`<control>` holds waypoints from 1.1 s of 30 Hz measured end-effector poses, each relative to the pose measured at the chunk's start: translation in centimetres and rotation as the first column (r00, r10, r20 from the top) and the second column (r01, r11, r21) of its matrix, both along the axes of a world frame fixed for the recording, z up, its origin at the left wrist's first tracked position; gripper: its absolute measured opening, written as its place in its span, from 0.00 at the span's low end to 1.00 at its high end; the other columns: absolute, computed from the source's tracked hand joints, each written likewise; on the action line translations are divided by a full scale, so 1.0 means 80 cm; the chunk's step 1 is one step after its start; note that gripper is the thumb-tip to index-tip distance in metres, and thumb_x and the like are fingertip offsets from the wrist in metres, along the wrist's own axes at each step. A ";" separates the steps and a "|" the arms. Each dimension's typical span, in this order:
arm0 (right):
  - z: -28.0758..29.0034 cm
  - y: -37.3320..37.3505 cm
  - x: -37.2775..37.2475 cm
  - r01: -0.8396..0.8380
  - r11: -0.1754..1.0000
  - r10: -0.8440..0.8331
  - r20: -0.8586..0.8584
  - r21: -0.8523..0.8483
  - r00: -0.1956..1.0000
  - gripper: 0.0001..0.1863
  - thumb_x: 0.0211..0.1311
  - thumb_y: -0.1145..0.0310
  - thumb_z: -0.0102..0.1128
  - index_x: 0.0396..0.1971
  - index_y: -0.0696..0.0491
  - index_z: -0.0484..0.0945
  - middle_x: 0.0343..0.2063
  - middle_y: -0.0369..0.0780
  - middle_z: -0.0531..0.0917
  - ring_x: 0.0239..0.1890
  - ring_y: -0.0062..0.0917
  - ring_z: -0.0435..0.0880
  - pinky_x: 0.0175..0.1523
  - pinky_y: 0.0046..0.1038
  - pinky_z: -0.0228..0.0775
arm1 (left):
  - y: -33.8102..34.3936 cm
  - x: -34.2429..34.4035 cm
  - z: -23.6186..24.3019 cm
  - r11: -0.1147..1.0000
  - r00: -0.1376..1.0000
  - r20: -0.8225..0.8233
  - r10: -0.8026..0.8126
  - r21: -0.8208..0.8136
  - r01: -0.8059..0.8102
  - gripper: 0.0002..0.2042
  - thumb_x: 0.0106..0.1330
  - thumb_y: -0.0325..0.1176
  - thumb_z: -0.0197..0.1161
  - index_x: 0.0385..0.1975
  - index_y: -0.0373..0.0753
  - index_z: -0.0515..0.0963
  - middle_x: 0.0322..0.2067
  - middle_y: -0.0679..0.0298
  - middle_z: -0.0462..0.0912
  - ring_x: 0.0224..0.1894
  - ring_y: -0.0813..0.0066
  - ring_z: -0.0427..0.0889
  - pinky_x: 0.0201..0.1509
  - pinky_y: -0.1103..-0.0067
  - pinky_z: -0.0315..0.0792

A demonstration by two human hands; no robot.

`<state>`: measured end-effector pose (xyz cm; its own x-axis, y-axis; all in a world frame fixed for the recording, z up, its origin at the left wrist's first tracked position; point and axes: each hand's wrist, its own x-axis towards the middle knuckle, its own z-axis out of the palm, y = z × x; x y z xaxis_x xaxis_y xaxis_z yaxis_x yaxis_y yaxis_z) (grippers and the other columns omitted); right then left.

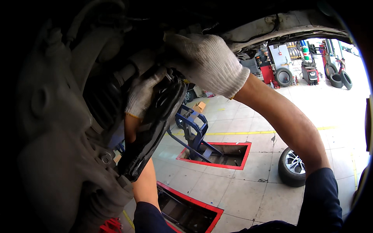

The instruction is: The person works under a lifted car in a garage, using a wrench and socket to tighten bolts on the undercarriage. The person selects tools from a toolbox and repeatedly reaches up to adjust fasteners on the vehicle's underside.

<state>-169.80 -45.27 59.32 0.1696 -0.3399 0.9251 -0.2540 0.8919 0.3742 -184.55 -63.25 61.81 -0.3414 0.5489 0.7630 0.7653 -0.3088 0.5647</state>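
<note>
I am reaching up into the dark underside of a raised vehicle, with knitted white gloves on both hands. My right hand (213,62) is bent over at the top, closed, its fingertips lost in shadow, so what it grips is hidden. Lower and to the left, my left hand (142,95) comes up behind a black suspension arm (161,120). Its fingers are bent toward a small shiny bolt-like piece (169,74) at the arm's upper end; whatever they hold is unclear. A ribbed rubber boot (101,97) lies just left of that hand.
A large grey casting (54,147) fills the left side, close to my left forearm. Below, red-framed floor pits (244,155) surround a blue lifting stand (194,132). A wheel (291,171) lies near my right elbow. Tyres (284,77) and workshop equipment (311,73) stand at the back.
</note>
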 end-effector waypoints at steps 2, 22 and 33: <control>0.010 -0.009 0.005 -0.071 0.994 0.076 -0.054 0.081 0.996 0.16 0.58 0.61 0.67 0.42 0.55 0.80 0.29 0.49 0.85 0.35 0.46 0.87 0.40 0.44 0.80 | -0.026 0.023 0.009 1.000 0.996 0.084 0.005 -0.003 -0.005 0.20 0.70 0.29 0.68 0.60 0.32 0.76 0.53 0.58 0.82 0.53 0.70 0.82 0.59 0.74 0.77; -0.015 0.023 0.002 -0.104 0.994 0.105 -0.053 0.014 0.993 0.17 0.62 0.63 0.66 0.49 0.52 0.83 0.50 0.43 0.85 0.43 0.40 0.87 0.45 0.38 0.82 | -0.002 0.032 0.005 0.997 1.000 0.022 0.003 0.076 -0.004 0.18 0.68 0.28 0.70 0.57 0.30 0.79 0.53 0.57 0.83 0.54 0.69 0.81 0.59 0.76 0.77; -0.064 0.030 -0.002 -0.036 0.997 0.027 -0.141 -0.067 0.990 0.14 0.62 0.64 0.65 0.48 0.44 0.86 0.50 0.34 0.85 0.48 0.31 0.87 0.46 0.31 0.82 | 0.000 0.021 0.010 0.999 0.987 -0.162 0.002 0.053 0.007 0.20 0.67 0.28 0.71 0.58 0.31 0.79 0.55 0.56 0.82 0.55 0.67 0.81 0.61 0.75 0.76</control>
